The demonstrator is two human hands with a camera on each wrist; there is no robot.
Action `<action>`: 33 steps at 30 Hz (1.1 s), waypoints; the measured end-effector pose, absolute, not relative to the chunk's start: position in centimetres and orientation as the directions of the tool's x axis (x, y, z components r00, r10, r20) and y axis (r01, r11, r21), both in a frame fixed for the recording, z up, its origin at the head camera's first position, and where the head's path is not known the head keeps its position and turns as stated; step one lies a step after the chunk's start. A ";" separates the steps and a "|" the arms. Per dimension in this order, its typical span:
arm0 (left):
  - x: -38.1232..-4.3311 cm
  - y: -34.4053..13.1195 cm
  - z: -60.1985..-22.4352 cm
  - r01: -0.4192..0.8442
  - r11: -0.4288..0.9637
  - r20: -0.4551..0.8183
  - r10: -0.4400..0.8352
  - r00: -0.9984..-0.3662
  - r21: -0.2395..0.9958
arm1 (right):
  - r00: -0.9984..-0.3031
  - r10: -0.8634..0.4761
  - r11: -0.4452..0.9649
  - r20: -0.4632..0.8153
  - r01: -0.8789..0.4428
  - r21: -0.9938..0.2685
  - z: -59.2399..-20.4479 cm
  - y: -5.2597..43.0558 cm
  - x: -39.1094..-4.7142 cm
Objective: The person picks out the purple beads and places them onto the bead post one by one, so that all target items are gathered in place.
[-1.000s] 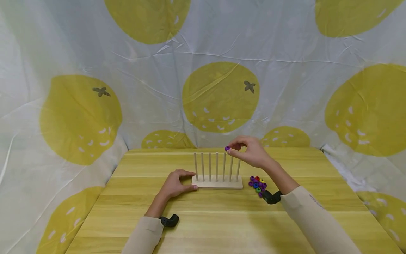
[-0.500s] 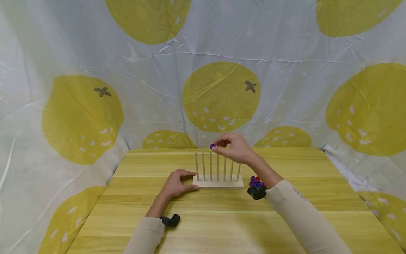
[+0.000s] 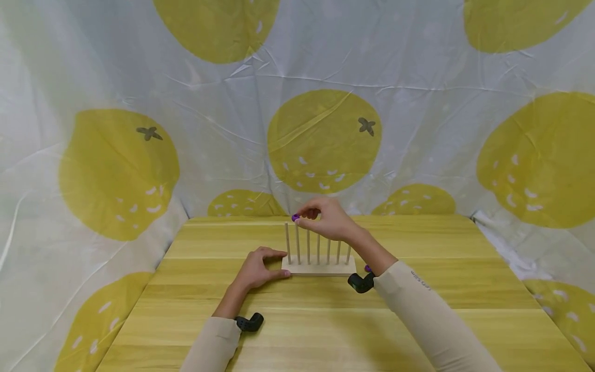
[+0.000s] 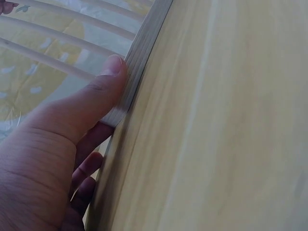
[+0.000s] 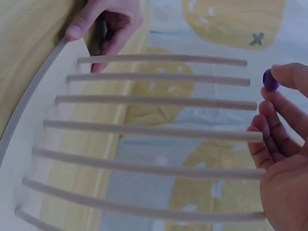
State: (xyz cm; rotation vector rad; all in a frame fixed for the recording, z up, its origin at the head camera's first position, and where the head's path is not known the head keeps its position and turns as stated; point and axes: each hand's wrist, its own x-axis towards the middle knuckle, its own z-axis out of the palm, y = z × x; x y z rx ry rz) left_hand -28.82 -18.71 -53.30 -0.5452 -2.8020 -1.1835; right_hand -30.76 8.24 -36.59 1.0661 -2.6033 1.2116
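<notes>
A wooden peg rack (image 3: 321, 268) with several thin upright pegs stands on the table. My left hand (image 3: 253, 269) grips the left end of its base, thumb on the front edge and fingers behind. In the left wrist view the thumb (image 4: 103, 84) presses on the base edge. My right hand (image 3: 329, 219) pinches a purple bead (image 3: 295, 218) between thumb and forefinger, near the top of the second peg from the left. The right wrist view shows the bead (image 5: 271, 80) beyond the peg tips, apart from them. All pegs in sight are bare.
Beside the rack's right end, a purple bead (image 3: 368, 268) peeks out; my right forearm and wrist camera (image 3: 361, 282) hide the other loose beads. The wooden table (image 3: 297, 330) ends at a hanging cloth (image 3: 223, 129) with yellow fruit prints.
My right hand has moved left above the pegs with the purple bead, from near the right-hand pegs to the second from the left. The left hand and rack have stayed put.
</notes>
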 end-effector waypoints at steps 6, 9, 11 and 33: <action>-28.9 -18.7 -53.5 0.333 0.648 0.169 0.304 -0.938 0.685 | -0.747 -0.578 0.454 0.328 -0.629 -0.631 -36.7 7.2 -31.0; -29.0 -18.7 -53.6 0.330 0.650 0.164 0.303 -0.939 0.684 | -0.742 -0.588 0.471 0.322 -0.637 -0.610 -36.7 6.9 -31.1; -29.0 -18.7 -53.7 0.324 0.653 0.158 0.301 -0.940 0.684 | -0.740 -0.594 0.482 0.316 -0.642 -0.597 -36.8 6.7 -31.1; -28.8 -18.8 -53.5 0.359 0.649 0.197 0.312 -0.930 0.671 | -0.738 -0.603 0.495 0.301 -0.643 -0.585 -37.0 6.1 -30.9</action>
